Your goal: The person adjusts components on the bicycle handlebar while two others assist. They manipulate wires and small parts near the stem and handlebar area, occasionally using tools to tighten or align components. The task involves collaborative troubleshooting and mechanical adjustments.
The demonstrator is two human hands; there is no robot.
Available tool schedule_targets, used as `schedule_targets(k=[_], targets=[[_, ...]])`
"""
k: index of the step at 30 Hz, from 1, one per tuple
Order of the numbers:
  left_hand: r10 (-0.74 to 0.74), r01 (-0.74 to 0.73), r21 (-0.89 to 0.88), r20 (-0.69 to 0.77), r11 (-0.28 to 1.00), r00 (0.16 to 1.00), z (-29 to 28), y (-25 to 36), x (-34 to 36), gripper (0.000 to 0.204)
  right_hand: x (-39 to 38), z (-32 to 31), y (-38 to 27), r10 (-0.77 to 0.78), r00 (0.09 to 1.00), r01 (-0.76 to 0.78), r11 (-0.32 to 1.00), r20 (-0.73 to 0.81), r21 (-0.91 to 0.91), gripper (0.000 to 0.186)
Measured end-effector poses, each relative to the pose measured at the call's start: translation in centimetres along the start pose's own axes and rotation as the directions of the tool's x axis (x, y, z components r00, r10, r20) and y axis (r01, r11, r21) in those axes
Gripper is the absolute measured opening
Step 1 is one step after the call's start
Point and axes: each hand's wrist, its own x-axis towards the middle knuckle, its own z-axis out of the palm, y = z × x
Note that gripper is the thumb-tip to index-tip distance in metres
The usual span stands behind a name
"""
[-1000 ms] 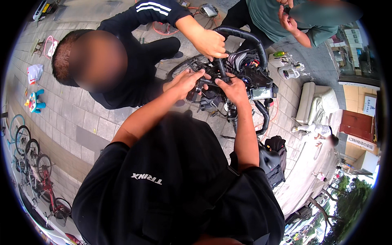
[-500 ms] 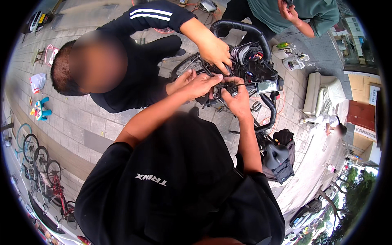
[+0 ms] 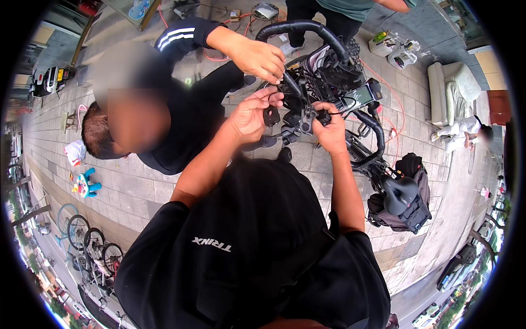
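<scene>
My left hand pinches a small dark rounded part beside a black bicycle's front end; a thin dark cable runs near its fingertips. Just to the right, my right hand has its thumb and fingers closed on a small black fitting. Between my hands is a black clamp-like bracket with round holes. The bicycle's handlebar is wrapped in black tape. A co-worker's hand reaches to the bar from the far left.
A screen device sits on the bicycle, right of my right hand. The saddle and dark bags lie lower right. An orange cable crosses the paving. White jugs and a pale sofa stand far right.
My hands have moved apart, the left now holding the dark rounded part away from the bracket. The co-worker's hand has lifted back from between my hands. The whole view has shifted.
</scene>
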Motion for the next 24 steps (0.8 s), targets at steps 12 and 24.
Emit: schedule_targets(k=[12, 24], targets=[[0.156, -0.172, -0.019, -0.338, 0.985, 0.928, -1.8, -4.5, 3.4, 0.049, -0.4, -0.4, 3.0, 0.097, 0.993, -0.083, 0.977, -0.064, 0.198, 0.049], [0.061, -0.036, 0.075, -0.360, 0.997, 0.931, -2.3, -6.3, 9.7, 0.029, 0.1, -0.7, 3.1, 0.153, 0.986, -0.124, 0.936, -0.064, 0.328, 0.044]])
